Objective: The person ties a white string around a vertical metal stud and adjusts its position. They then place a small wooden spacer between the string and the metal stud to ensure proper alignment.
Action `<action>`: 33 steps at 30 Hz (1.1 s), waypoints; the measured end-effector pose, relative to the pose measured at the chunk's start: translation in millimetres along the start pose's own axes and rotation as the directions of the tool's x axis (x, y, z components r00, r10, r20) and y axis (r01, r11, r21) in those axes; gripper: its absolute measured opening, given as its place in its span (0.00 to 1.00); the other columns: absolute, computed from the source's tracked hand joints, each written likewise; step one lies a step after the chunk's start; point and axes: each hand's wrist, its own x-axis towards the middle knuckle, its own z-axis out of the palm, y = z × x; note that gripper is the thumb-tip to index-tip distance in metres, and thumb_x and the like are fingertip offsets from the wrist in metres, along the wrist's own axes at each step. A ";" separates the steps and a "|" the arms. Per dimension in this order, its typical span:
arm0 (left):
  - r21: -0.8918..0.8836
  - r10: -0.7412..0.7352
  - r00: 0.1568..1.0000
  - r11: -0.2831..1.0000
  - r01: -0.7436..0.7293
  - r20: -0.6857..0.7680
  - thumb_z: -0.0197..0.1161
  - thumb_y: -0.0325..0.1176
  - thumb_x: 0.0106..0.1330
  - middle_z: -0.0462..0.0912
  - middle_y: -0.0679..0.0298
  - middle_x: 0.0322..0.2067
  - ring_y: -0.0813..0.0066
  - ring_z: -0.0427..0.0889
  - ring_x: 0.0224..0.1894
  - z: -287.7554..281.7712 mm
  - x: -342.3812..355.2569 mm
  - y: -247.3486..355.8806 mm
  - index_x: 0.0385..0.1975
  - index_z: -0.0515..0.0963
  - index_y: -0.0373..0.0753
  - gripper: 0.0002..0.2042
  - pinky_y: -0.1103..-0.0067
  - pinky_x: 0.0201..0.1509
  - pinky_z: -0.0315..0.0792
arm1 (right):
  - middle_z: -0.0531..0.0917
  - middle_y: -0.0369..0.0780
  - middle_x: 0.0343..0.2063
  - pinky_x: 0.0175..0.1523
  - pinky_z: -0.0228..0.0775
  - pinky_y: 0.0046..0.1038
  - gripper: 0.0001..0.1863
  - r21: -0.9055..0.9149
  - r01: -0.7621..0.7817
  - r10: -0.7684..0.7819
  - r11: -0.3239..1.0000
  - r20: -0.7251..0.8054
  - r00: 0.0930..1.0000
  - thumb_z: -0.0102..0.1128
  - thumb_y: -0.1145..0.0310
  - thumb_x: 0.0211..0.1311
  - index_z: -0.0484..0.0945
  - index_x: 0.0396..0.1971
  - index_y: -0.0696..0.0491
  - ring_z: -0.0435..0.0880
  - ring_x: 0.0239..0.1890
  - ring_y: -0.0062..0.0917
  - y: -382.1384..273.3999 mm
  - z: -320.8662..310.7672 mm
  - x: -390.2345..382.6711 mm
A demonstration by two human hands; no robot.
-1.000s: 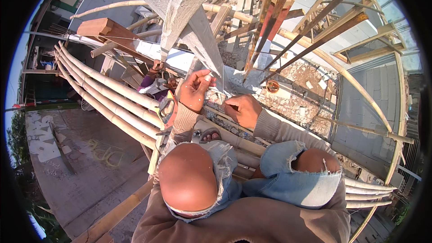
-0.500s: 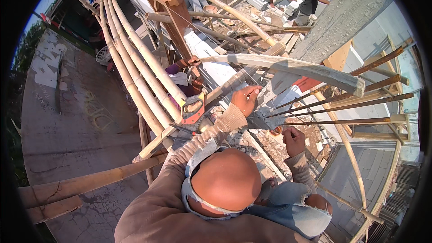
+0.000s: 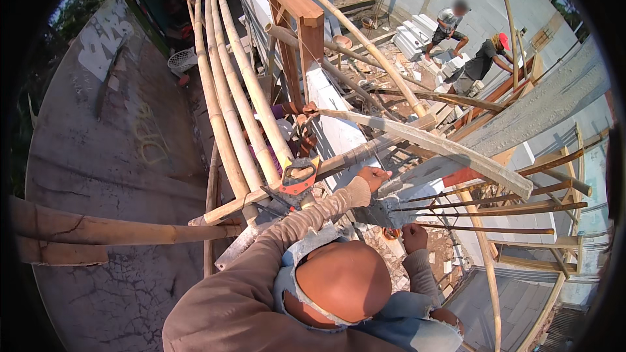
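Observation:
My left hand [image 3: 373,178] is closed in a pinch beside the top of a grey concrete column [image 3: 391,210]; whatever its fingers hold is too small to make out. Lower and to the right, my right hand [image 3: 415,238] is curled closed near the steel rebars [image 3: 482,227] that stick out of the concrete, its contents hidden. A long grey wooden plank [image 3: 443,145] slants just above my left hand. Left of my left forearm, a handsaw [image 3: 300,177] with a red and yellow handle rests at the bamboo crossing.
Long bamboo poles [image 3: 238,85] run away at the left, beside a stained concrete wall [image 3: 85,156]. A co-worker's hand [image 3: 308,109] is at the plank's far end, by a wooden frame [image 3: 312,45]. Two people work below among white blocks [image 3: 415,36].
The view has swung, so most things sit further right or lower. Both my hands stay closed near the column; my left has turned slightly, its fingers pointing more to the right.

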 end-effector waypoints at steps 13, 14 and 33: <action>-0.446 0.097 0.995 0.892 -0.072 0.034 0.61 0.40 0.67 0.85 0.63 0.33 0.80 0.80 0.36 -10.0 8.3 -19.2 0.38 0.81 0.29 0.17 0.81 0.45 0.72 | 0.77 0.32 0.16 0.25 0.63 0.17 0.09 0.369 0.044 -0.018 0.929 -0.073 0.997 0.54 0.72 0.62 0.77 0.24 0.59 0.72 0.20 0.12 -116.0 -52.8 -31.1; -0.449 0.102 0.994 0.890 -0.079 0.027 0.61 0.41 0.67 0.85 0.63 0.33 0.80 0.80 0.36 -14.4 9.6 -17.4 0.38 0.81 0.28 0.17 0.81 0.46 0.72 | 0.76 0.32 0.16 0.25 0.62 0.17 0.09 0.385 0.063 -0.025 0.921 -0.103 0.994 0.54 0.72 0.62 0.76 0.23 0.58 0.71 0.19 0.11 -129.9 -54.4 -34.3; -0.079 -0.092 0.977 0.994 0.077 -0.195 0.63 0.35 0.64 0.83 0.65 0.30 0.80 0.76 0.33 7.5 -22.2 -58.2 0.33 0.80 0.31 0.11 0.79 0.41 0.70 | 0.78 0.33 0.18 0.25 0.66 0.19 0.11 0.190 -0.038 0.030 0.981 0.047 0.998 0.56 0.67 0.64 0.79 0.26 0.57 0.74 0.19 0.13 -30.2 1.6 -22.3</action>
